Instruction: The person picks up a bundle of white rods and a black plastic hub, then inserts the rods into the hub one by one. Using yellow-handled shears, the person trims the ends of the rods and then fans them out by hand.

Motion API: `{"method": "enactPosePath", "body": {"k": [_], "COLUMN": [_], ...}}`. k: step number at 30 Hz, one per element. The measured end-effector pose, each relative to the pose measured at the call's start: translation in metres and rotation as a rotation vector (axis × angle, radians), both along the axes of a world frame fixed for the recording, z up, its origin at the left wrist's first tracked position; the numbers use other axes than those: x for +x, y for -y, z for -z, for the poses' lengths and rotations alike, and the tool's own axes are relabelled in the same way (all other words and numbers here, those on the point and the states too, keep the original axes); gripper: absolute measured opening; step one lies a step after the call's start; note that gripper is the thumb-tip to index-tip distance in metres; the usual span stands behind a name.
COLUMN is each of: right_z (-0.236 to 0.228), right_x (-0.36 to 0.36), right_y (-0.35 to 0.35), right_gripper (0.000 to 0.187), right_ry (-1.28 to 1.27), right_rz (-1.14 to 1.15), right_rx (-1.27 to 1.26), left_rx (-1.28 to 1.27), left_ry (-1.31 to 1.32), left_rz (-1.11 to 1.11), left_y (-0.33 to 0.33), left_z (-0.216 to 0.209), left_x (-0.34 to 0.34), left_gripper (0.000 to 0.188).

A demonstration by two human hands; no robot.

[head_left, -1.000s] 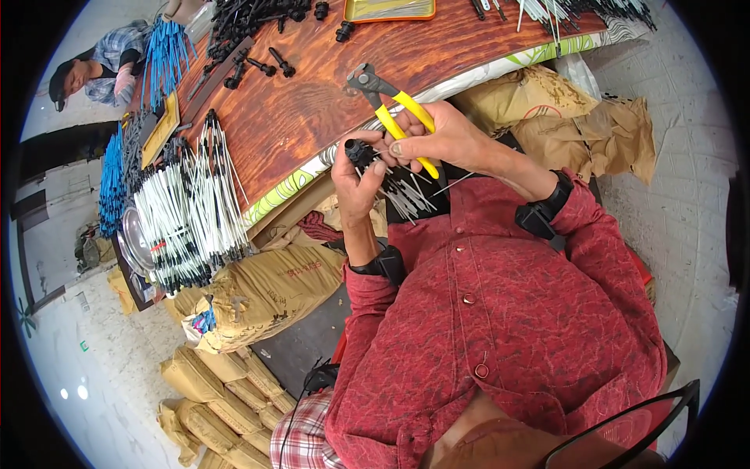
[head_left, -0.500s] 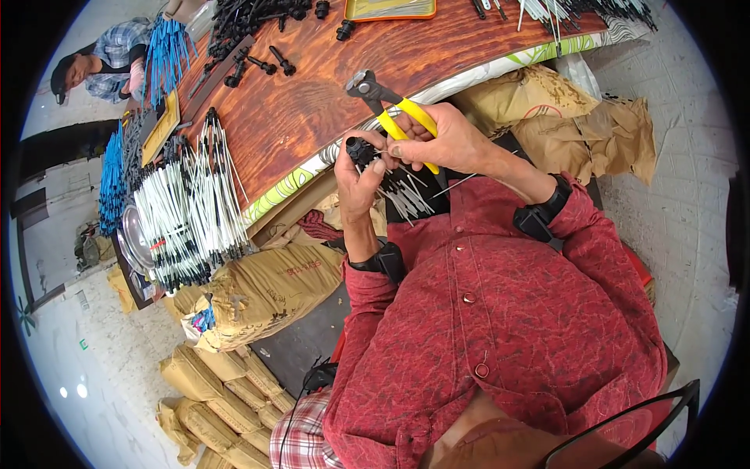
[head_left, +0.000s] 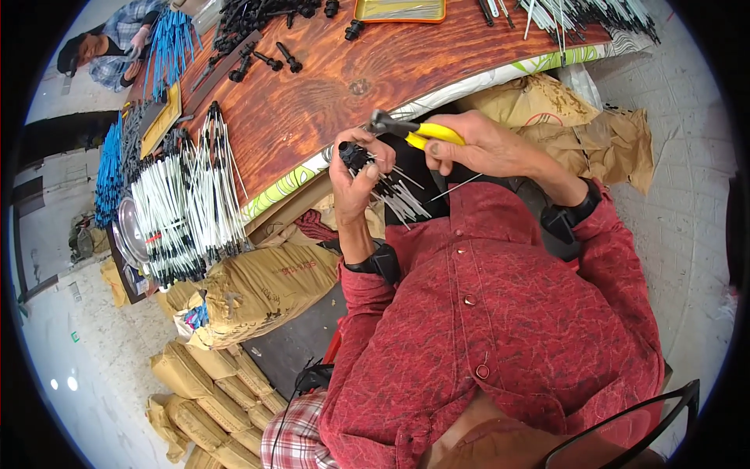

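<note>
My left hand point(head_left: 357, 181) is closed round a black ribbed plastic fitting point(head_left: 353, 154), thumb bent across it, at the front edge of the table. Just to its right, my right hand point(head_left: 488, 144) grips end-cutting pliers point(head_left: 434, 133) by their yellow handles. The metal head of the pliers points left, slightly above the fitting and apart from it as far as I can see. Below my left hand, thin pale rods point(head_left: 402, 202) fan out over a dark surface at my lap. Whether some of them are in my left fingers I cannot tell.
On the wooden table point(head_left: 312, 98) lie black fittings point(head_left: 269, 61), a yellow-rimmed tray point(head_left: 400, 17) and bundles of white rods point(head_left: 176, 211) with black ends. Blue rods point(head_left: 172, 47) stand far left, near another person point(head_left: 109, 51). Brown paper sacks point(head_left: 269, 289) lie below the table.
My right hand has moved right, away from my left fingers, and tipped the pliers from upright to nearly level, their head lower. My left hand stays closed on the fitting.
</note>
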State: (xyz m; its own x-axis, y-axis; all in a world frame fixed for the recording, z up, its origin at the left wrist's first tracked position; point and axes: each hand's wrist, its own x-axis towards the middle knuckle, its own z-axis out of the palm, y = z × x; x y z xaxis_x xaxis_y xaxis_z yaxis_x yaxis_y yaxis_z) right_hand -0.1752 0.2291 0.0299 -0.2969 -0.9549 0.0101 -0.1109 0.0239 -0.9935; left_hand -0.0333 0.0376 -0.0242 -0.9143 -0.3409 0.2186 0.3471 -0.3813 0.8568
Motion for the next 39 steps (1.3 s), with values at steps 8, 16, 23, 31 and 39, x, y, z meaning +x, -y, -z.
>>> {"method": "enactPosePath", "body": {"k": [8, 16, 23, 31, 39], "right_z": [-0.027, -0.034, -0.039, -0.053, -0.069], "right_x": [-0.004, -0.011, -0.018, -0.031, -0.029], "right_y": [-0.011, -0.011, -0.006, 0.000, -0.003], "right_gripper": [0.016, 0.013, 0.016, 0.029, 0.036], "right_ry": [-0.289, -0.264, -0.512, -0.238, -0.558], "right_rz": [-0.164, -0.250, -0.292, -0.390, -0.357], "right_rx": [0.298, 0.149, 0.199, 0.291, 0.244], "left_rx": [0.008, -0.071, -0.051, -0.057, -0.123], "left_ry": [0.070, 0.057, 0.021, 0.007, 0.069], "left_rz": [0.007, 0.047, 0.112, 0.134, 0.069], "left_y": [0.002, 0.012, 0.007, 0.003, 0.002], "left_z": [0.002, 0.013, 0.008, 0.008, 0.009], "left_x": [0.008, 0.012, 0.008, 0.006, 0.007], "left_gripper": [0.060, 0.052, 0.049, 0.042, 0.038]}}
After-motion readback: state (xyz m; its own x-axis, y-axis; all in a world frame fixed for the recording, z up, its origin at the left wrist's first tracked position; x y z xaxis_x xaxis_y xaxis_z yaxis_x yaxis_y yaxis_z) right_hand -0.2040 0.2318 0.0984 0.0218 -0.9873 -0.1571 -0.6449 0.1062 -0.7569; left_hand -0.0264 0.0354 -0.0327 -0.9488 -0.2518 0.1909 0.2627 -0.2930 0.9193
